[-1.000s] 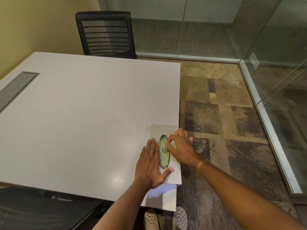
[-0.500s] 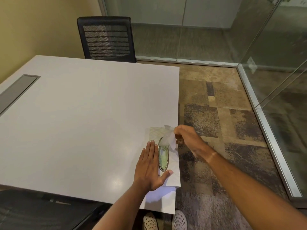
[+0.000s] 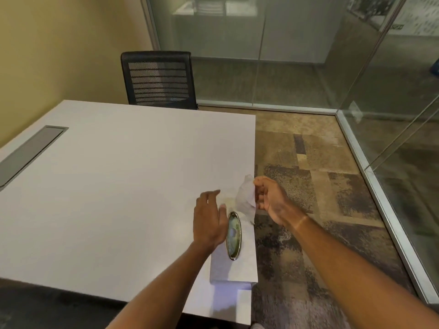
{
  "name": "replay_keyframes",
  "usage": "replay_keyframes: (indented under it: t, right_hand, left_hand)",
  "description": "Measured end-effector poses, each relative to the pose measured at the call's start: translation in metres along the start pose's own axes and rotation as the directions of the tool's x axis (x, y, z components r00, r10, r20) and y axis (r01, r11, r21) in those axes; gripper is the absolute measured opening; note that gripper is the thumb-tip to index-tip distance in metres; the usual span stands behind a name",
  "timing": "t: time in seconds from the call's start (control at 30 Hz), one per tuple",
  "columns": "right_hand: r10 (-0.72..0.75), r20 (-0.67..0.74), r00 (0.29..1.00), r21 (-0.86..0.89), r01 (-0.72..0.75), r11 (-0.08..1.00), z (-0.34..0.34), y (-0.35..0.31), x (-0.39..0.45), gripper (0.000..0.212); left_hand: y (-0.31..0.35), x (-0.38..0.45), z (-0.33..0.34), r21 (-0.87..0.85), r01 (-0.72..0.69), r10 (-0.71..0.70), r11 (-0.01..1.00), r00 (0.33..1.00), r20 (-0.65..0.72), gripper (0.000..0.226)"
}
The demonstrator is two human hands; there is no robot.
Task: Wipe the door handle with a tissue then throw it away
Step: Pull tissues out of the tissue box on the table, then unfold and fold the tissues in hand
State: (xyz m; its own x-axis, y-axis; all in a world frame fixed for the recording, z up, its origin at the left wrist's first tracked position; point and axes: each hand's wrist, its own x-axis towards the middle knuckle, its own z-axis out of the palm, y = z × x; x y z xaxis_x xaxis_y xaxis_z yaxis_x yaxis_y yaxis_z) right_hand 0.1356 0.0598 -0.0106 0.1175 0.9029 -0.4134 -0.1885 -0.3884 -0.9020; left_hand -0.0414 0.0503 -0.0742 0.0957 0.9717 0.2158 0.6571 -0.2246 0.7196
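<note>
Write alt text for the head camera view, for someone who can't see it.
A person's right hand holds a white tissue just pulled from a tissue box at the corner of a white table, while the left hand hovers open beside the box's oval opening. A black mesh chair stands at the table's far side, with glass walls beyond.

Black mesh chair point(image 3: 158, 79) behind white table point(image 3: 114, 181).

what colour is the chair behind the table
Black, with a mesh slatted back: the black mesh office chair shows best in the head view.
</note>
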Motion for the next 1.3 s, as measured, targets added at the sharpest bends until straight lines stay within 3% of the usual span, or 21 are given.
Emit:
replay_keyframes:
  t: [0.1,0.27,0.37,0.53,0.67,0.8,0.9,0.97,1.1,1.2,1.3]
  right_hand:
    - [-0.028,0.013,1.0,-0.079,0.029,0.996,0.003,-0.011,-0.002,0.018]
    - [-0.066,0.088,0.994,-0.134,0.077,0.988,0.014,-0.03,-0.008,0.021]
    - [-0.071,0.074,0.995,-0.114,0.079,0.99,0.014,-0.034,-0.007,0.024]
    - [-0.036,-0.032,0.999,0.141,0.04,0.989,0.008,-0.036,0.0,0.02]
    - [0.008,-0.091,0.996,0.397,0.029,0.917,0.003,-0.033,0.005,0.027]
    - [0.156,-0.029,0.987,0.443,-0.127,0.887,0.006,-0.028,0.004,0.017]
    - [0.303,0.078,0.95,0.297,-0.312,0.902,0.007,-0.025,0.003,0.037]
    - [0.327,0.123,0.937,0.231,-0.348,0.909,0.007,-0.023,0.001,0.042]
    - [0.2,0.133,0.971,0.24,-0.228,0.944,0.008,-0.022,0.0,0.052]
    - [0.067,0.078,0.995,0.126,-0.077,0.989,0.008,-0.023,-0.002,0.023]
    - [-0.055,0.075,0.996,0.014,0.054,0.998,0.008,-0.024,-0.003,0.016]
  left_hand:
    - [0.023,0.021,-0.009,-0.25,0.05,-0.049,0.967,0.999,0.009,0.043]
    - [0.051,0.041,-0.012,-0.336,-0.01,0.041,0.942,0.996,0.085,0.037]
    - [0.057,0.044,-0.012,-0.356,-0.024,0.05,0.934,0.997,0.063,0.03]
    - [0.06,0.05,-0.013,-0.405,0.027,-0.015,0.914,0.999,0.032,0.02]
    - [0.059,0.055,-0.015,-0.42,0.046,-0.047,0.906,0.999,0.007,0.015]
    - [0.06,0.053,-0.018,-0.47,-0.037,0.032,0.882,0.999,-0.018,0.01]
    - [0.067,0.05,-0.019,-0.527,0.022,-0.012,0.85,1.0,0.024,0.019]
    - [0.066,0.05,-0.018,-0.566,0.064,-0.04,0.822,0.998,0.054,0.022]
    - [0.065,0.051,-0.018,-0.659,0.199,-0.141,0.725,0.98,0.14,0.026]
    - [0.066,0.051,-0.017,-0.675,0.25,-0.17,0.694,0.968,0.184,0.021]
    - [0.065,0.052,-0.015,-0.665,0.235,-0.136,0.709,0.971,0.198,0.02]
